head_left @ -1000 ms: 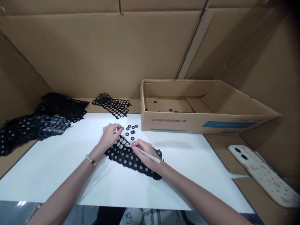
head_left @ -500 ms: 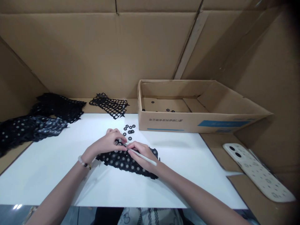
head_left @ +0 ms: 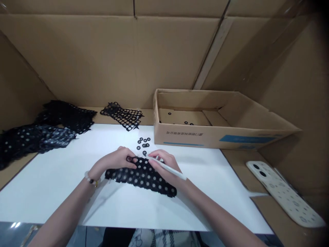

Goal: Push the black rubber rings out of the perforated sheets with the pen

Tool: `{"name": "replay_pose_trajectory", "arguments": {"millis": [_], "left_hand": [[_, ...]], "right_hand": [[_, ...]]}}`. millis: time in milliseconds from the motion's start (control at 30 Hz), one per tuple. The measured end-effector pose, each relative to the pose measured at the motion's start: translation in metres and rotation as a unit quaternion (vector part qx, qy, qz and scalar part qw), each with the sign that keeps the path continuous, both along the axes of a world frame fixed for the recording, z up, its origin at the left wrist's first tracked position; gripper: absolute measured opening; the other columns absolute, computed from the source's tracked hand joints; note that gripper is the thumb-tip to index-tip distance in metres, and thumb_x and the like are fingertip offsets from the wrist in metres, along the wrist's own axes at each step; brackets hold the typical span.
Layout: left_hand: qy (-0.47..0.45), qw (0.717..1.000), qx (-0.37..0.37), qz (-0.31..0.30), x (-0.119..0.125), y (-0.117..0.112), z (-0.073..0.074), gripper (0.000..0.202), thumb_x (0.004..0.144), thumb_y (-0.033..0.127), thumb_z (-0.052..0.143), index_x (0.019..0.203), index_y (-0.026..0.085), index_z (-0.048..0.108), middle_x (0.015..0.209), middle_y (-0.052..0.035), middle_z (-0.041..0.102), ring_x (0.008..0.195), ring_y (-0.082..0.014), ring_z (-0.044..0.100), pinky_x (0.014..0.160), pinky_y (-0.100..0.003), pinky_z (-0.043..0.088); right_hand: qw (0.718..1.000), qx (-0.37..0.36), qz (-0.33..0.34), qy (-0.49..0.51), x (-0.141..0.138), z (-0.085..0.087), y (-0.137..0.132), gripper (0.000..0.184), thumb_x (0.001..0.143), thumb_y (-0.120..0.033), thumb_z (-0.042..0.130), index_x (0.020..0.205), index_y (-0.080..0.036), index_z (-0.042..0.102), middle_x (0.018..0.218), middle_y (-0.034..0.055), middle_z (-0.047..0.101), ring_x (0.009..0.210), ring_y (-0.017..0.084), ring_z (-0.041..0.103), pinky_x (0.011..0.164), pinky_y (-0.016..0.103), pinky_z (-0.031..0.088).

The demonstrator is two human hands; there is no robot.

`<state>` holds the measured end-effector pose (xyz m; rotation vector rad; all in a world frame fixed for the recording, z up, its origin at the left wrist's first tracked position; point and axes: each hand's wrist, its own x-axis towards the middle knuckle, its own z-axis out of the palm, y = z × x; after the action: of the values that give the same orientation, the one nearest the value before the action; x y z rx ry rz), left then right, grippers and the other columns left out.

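Note:
A black rubber sheet (head_left: 144,176) punched with round holes lies on the white table (head_left: 64,178) in front of me. My left hand (head_left: 117,161) rests on the sheet's far left edge, fingers curled, pinching a small black ring at its fingertips. My right hand (head_left: 167,164) grips a thin white stick (head_left: 171,168), its tip pointing at the sheet's far edge. Several loose black rings (head_left: 143,142) lie just beyond both hands.
An open cardboard box (head_left: 218,137) with a few rings inside stands at the back right. Heaps of black punched sheets (head_left: 38,135) lie at the left, another sheet (head_left: 123,116) at the back. A white phone case (head_left: 282,192) lies at the right. Cardboard walls surround the table.
The sheet has turned to lie more level and shifted slightly. My left hand came down from the loose rings onto the sheet's edge; my right hand moved a little farther away with the stick.

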<state>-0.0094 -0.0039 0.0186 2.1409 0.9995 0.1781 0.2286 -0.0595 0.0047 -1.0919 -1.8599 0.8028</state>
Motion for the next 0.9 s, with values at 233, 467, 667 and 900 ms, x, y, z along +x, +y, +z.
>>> {"name": "replay_pose_trajectory", "arguments": {"millis": [233,467,667,900], "left_hand": [[-0.049,0.997,0.057,0.023,0.032,-0.009,-0.018,0.032,0.081,0.044,0.060,0.063,0.018,0.064,0.059,0.0008,0.061,0.055,-0.0128,0.049,0.061,-0.025,0.039],[-0.053,0.965,0.206,0.151,0.030,-0.011,-0.013,0.033,0.083,0.045,0.062,0.110,0.025,0.062,0.114,-0.0059,0.065,0.109,-0.0268,0.052,0.098,-0.040,0.035],[-0.054,0.961,0.245,0.116,0.023,-0.016,0.002,0.049,0.082,0.052,0.062,0.122,0.024,0.055,0.128,-0.0092,0.056,0.123,-0.0302,0.039,0.106,-0.043,0.030],[-0.063,0.978,0.188,0.070,0.030,-0.023,-0.004,0.083,0.071,0.058,0.070,0.140,0.027,0.035,0.145,-0.0130,0.035,0.134,-0.0346,0.027,0.111,-0.052,0.025]], "right_hand": [[0.994,0.049,-0.047,-0.082,0.016,0.004,0.013,0.009,0.088,-0.026,0.052,0.084,-0.024,0.060,0.085,0.0035,0.067,0.086,0.022,0.061,0.080,0.033,0.045],[0.991,-0.023,0.026,-0.128,0.014,-0.007,0.015,0.011,0.078,-0.015,0.056,0.080,-0.023,0.049,0.069,-0.0057,0.056,0.060,0.013,0.050,0.060,0.023,0.038],[0.997,-0.031,0.022,-0.072,0.016,0.011,0.012,0.016,0.078,-0.018,0.057,0.076,-0.023,0.042,0.074,-0.0037,0.056,0.065,0.014,0.050,0.064,0.023,0.040],[0.999,0.024,0.040,-0.019,0.015,0.015,0.008,0.020,0.080,-0.022,0.060,0.073,-0.023,0.042,0.074,-0.0023,0.062,0.061,0.012,0.053,0.062,0.022,0.043]]}}
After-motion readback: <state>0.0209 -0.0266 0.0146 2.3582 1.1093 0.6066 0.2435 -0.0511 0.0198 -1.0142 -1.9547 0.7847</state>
